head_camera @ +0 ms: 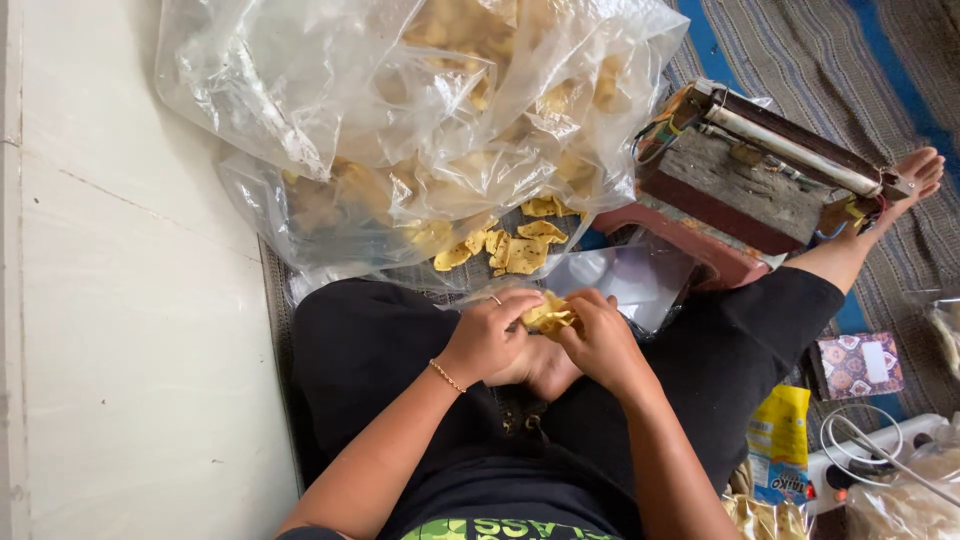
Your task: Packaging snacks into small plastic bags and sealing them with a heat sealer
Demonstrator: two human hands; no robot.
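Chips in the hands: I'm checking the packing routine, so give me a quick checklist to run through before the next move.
1. Both hands on the chips: ok, left hand and right hand hold them together.
2. Small clear bag within reach: ok, beside the right hand.
3. Bag mouth open: cannot tell.
4. Loose chips at hand: ok, on the mat ahead.
5. Wooden sealer nearby: ok, at the right.

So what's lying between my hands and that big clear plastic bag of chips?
In the head view, loose yellow chips on the mat lie between the hands and the big clear plastic bag.
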